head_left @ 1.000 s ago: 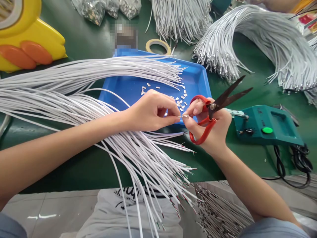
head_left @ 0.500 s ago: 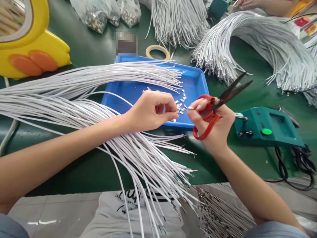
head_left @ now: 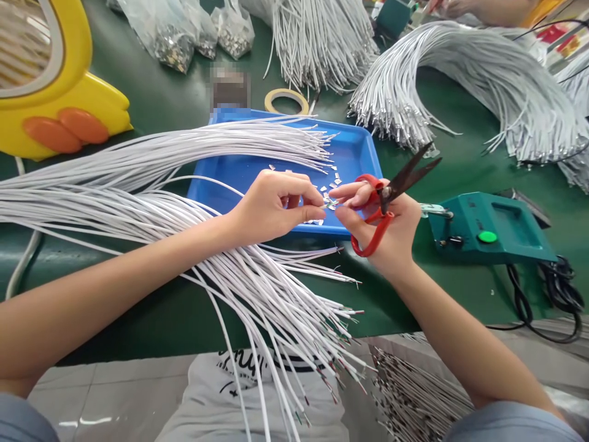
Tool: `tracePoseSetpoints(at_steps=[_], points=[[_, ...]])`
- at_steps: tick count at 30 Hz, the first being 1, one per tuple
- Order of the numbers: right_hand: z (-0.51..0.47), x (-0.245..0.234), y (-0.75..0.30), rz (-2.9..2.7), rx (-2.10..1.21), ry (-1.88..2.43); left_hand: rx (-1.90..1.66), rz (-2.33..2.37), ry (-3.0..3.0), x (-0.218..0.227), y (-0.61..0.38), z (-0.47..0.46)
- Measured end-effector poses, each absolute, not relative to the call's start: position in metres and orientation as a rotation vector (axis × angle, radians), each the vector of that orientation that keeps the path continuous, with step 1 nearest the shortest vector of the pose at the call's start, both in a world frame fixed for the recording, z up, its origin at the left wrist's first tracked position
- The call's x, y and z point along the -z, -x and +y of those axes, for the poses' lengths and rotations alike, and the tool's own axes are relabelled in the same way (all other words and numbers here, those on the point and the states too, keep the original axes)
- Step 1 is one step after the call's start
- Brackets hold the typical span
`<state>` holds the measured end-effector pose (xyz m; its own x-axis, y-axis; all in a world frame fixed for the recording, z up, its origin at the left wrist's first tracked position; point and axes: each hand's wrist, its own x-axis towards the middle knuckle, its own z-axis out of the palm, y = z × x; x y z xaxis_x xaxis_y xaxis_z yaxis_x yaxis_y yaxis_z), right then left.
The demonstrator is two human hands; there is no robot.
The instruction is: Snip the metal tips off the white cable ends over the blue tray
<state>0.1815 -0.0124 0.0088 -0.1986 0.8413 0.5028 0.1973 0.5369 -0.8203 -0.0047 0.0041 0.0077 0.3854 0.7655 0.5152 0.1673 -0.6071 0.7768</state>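
Note:
My left hand pinches one white cable close to its end, above the near side of a blue tray. Thin wire tips poke out past the fingertips. Red-handled scissors hang on my right hand, their dark blades parted and pointing up and away. The thumb and forefinger of that hand are apart, just right of the cable end. Small white scraps lie in the tray. One cable bundle rests across the tray; another bundle passes under my left forearm, its stripped ends over the table edge.
A green device with a cord stands at right. Behind the tray lie a tape roll, bags of small metal parts and more cable bundles. A yellow duck-shaped object stands at left. Another person's arm shows at the back.
My right hand has moved left with the scissors, closer to the cable end, and its thumb and forefinger have parted. The left hand keeps its pinch. The whole view has shifted slightly.

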Motion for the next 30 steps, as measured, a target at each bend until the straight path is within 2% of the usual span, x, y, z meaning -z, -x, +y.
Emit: tracePoseSetpoints(at_steps=[10, 15, 30], points=[[-0.013, -0.005, -0.180, -1.714, -0.842, 0.782, -0.926, 0.720, -1.937, -0.012, 0.007, 0.005], [-0.015, -0.006, -0.180, -1.773, -0.650, 0.853, -0.795, 0.667, -1.869, -0.019, 0.007, 0.006], [-0.012, -0.002, -0.181, -1.771, -0.710, 0.868, -0.835, 0.718, -1.792, -0.009, 0.004, 0.005]])
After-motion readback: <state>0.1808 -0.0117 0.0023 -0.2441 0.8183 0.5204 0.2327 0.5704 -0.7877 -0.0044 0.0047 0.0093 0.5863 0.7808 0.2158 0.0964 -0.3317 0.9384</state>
